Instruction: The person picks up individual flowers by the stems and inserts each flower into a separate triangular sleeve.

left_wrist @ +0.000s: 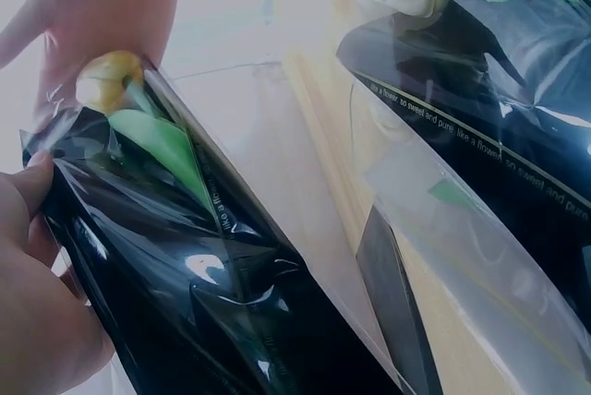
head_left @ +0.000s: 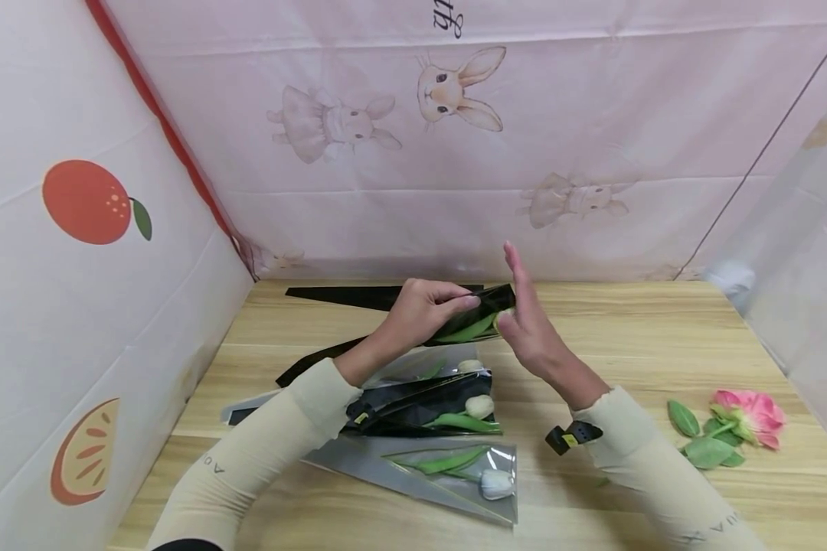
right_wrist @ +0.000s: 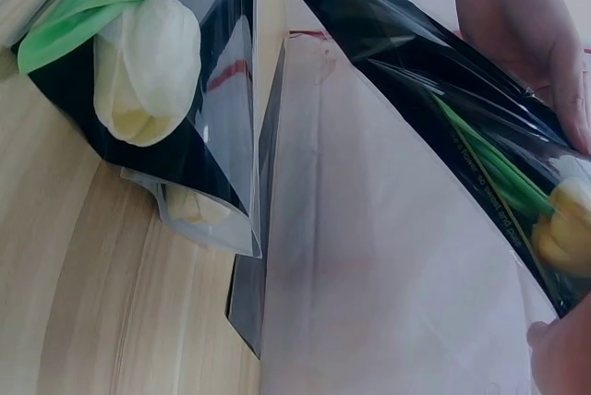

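My left hand [head_left: 420, 310] pinches the edge of a black and clear flower sleeve [left_wrist: 268, 330] near its wide end, thumb on top. Inside the sleeve lies a yellow tulip [left_wrist: 111, 81] with green leaves, its bloom near the opening. My right hand [head_left: 532, 333] is held upright with straight fingers, its palm close against that opening. In the right wrist view the sleeve slants between both hands, the tulip [right_wrist: 563, 233] at its wide end.
Below the hands lie a black sleeve holding a white tulip [head_left: 478, 406], a grey sleeve with another white tulip [head_left: 498, 484], and a partly covered grey sleeve [head_left: 393, 369]. A black sleeve [head_left: 344, 296] lies behind. A pink flower [head_left: 751, 417] rests at right on the wooden table [head_left: 661, 329].
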{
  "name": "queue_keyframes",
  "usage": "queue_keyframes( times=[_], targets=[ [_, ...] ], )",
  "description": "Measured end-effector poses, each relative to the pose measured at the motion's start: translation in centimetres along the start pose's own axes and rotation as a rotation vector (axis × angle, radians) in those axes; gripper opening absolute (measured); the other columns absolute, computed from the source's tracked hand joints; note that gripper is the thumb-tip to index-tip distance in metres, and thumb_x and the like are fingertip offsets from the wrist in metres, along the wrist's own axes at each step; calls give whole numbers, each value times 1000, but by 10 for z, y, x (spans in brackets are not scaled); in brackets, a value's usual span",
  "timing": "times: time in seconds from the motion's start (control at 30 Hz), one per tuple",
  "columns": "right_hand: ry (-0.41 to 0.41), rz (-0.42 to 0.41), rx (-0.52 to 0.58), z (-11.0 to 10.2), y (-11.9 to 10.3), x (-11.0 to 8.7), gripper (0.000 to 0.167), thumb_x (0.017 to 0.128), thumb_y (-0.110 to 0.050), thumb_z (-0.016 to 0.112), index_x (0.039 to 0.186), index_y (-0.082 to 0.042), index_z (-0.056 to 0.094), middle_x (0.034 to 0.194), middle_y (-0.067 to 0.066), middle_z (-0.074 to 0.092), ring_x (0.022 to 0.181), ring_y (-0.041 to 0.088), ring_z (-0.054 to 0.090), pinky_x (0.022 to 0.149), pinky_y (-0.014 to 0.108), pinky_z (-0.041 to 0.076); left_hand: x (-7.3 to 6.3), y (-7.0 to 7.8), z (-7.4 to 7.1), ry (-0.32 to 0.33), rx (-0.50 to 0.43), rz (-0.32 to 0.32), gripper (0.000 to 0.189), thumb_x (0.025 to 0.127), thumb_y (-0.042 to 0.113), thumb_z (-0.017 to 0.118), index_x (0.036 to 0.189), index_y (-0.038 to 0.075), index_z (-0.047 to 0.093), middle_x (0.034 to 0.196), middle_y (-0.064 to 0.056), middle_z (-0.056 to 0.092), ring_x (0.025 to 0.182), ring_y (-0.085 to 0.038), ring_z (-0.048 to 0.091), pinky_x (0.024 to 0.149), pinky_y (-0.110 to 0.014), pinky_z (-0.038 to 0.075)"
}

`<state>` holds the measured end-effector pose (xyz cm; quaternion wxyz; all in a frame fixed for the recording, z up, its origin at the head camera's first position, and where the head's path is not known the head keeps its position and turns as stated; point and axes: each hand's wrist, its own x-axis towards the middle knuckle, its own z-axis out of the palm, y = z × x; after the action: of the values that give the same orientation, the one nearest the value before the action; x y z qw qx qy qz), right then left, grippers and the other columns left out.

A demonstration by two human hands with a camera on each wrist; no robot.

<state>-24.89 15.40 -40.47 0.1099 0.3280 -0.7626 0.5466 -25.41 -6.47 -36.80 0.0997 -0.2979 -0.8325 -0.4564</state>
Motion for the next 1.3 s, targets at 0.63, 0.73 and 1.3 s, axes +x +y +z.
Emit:
queue_keyframes(
  times=[0.63,0.73,1.3],
  targets=[
    [-89,259,-116,-34,3,-18,70,87,-22,87,148,-10,55,136,14,67,115,27,69,94,21,55,-1,-6,-10,-54,4,-56,19,101,28,70,105,13,82,100,-2,81,72,-14,65,68,-24,51],
    [-117,262,-128,-36,9,-20,61,87,-18,86,141,-5,61,117,14,74,99,22,73,85,23,58,1,-11,-11,-67,23,-64,20,102,29,69,107,14,81,102,-1,80,79,-14,70,73,-26,54],
    [-199,421,-224,-47,51,-12,46,102,-23,69,140,0,61,116,18,76,101,30,75,87,38,61,14,-60,-6,-312,161,-286,28,106,31,61,120,12,76,112,-3,76,93,-22,65,84,-35,52]
  ],
)
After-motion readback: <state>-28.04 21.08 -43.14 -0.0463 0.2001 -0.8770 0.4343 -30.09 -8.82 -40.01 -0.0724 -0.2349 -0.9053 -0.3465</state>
